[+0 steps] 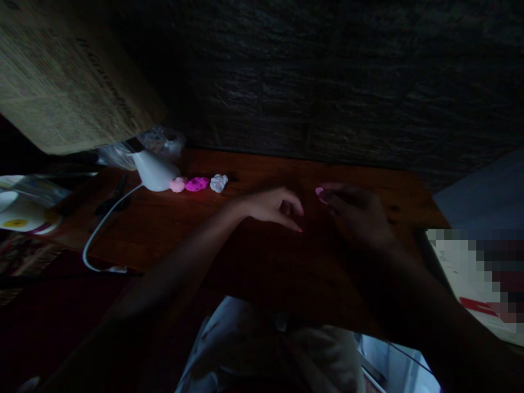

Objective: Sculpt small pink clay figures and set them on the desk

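My right hand (360, 210) pinches a small flat pink piece of clay (321, 195) between thumb and fingertips, above the wooden table. Facing it from the left, my left hand (278, 207) holds nothing; its fingers are curved, with thumb and fingertips apart. To the left, in a row on the table, lie a light pink lump of clay (178, 184), a bright magenta lump of clay (197, 183) and a white lump of clay (219, 183). The light pink and magenta lumps touch or nearly touch. Dim light hides the detail of my right fingers.
A white lamp base (153, 170) with a white cable (92, 234) stands behind the lumps on the wooden table (262, 267). Dark scissors (114, 202) lie left of it, near a white paper cup (24, 213). A printed paper shade (82, 82) hangs over them. A dark brick wall (327, 82) closes the back.
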{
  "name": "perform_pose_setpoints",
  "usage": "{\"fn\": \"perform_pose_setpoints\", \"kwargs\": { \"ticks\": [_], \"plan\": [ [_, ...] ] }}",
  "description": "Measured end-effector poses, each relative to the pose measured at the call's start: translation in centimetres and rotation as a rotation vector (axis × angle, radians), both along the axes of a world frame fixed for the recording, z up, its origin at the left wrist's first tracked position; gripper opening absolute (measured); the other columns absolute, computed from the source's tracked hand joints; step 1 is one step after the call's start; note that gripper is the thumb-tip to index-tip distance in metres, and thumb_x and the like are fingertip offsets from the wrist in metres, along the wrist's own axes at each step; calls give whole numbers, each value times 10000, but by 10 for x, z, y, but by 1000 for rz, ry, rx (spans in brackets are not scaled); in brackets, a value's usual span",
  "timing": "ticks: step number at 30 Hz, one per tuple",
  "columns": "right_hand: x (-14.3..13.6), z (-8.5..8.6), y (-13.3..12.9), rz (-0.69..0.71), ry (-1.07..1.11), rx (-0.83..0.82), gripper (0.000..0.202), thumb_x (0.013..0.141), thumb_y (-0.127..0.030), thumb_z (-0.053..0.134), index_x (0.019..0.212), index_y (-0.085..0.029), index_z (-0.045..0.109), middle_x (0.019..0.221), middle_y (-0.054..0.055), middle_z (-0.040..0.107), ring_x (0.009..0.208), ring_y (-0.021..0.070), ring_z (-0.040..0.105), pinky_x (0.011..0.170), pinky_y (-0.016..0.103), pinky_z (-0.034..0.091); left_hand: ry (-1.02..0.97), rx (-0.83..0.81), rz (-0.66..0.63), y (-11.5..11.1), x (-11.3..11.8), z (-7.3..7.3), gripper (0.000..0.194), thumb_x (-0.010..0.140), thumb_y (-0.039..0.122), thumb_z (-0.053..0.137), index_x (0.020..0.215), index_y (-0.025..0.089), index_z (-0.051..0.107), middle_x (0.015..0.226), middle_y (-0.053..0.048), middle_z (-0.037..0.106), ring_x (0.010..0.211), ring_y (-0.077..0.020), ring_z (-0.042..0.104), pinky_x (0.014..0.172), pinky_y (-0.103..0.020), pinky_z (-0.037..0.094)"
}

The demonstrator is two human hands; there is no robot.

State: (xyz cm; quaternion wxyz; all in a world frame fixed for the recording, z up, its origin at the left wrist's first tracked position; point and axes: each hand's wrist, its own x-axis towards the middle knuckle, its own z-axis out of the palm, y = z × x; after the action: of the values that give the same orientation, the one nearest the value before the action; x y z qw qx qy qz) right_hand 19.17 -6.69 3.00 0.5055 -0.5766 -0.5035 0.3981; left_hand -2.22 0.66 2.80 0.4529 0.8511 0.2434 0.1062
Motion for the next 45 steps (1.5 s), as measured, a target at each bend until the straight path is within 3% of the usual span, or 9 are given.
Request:
{"fn": "perform_pose_setpoints", "kwargs": {
  "ticks": [4, 11, 17, 21, 26, 36, 45],
  "plan": [
    [0, -1, 0, 3, 10, -7, 295, 707, -463, 876, 901, -246, 828, 955, 61, 791, 759, 182, 656, 608, 290, 519, 70, 125, -78, 0, 0, -1, 225, 751, 189, 869, 967, 161, 809, 949, -53, 712, 819, -126, 627, 717, -226, 453],
    [-1, -2, 1, 9, 34, -17, 290, 698, -434, 860, 882, -218, 800, 872, 44, 747, 671, 143, 589, 586, 281, 483, 46, 125, -153, -6, 7, -1, 54, 862, 139, 763, 898, 155, 799, 899, -47, 749, 785, -110, 644, 729, -222, 448],
    [-3, 3, 0, -25, 54, -3, 268, 697, -408, 846, 866, -207, 794, 788, 37, 723, 641, 138, 573, 552, 267, 450, -198, -108, 29, -6, 12, -4, 106, 866, 186, 753, 955, 133, 775, 958, -63, 779, 860, -127, 699, 797, -256, 516],
    [-1, 5, -2, -22, 62, 50, 253, 720, -400, 844, 882, -211, 802, 749, 22, 712, 623, 128, 563, 559, 261, 449, -430, -333, 213, -5, 17, -8, 219, 837, 247, 788, 1002, 106, 754, 903, -66, 762, 764, -111, 690, 723, -261, 553],
    [0, 4, -4, 2, 62, 75, 263, 743, -415, 837, 907, -212, 808, 827, 41, 759, 660, 136, 594, 573, 263, 465, -537, -496, 294, -5, 20, -10, 292, 747, 253, 873, 969, 99, 762, 937, -79, 775, 819, -136, 727, 821, -315, 601],
    [-1, 6, -5, 113, 9, 46, 455, 667, -533, 889, 983, -227, 775, 891, 61, 788, 747, 196, 689, 609, 304, 530, -538, -521, 378, -6, 21, -10, 186, 769, 141, 826, 942, 106, 766, 862, -53, 768, 786, -116, 714, 863, -331, 599],
    [0, 6, -4, 96, -45, 31, 530, 639, -592, 897, 993, -215, 778, 920, 81, 798, 761, 222, 703, 598, 317, 535, -549, -509, 361, -6, 22, -11, 202, 740, 145, 834, 929, 106, 775, 877, -55, 762, 809, -119, 695, 856, -331, 586]
  ]
}}
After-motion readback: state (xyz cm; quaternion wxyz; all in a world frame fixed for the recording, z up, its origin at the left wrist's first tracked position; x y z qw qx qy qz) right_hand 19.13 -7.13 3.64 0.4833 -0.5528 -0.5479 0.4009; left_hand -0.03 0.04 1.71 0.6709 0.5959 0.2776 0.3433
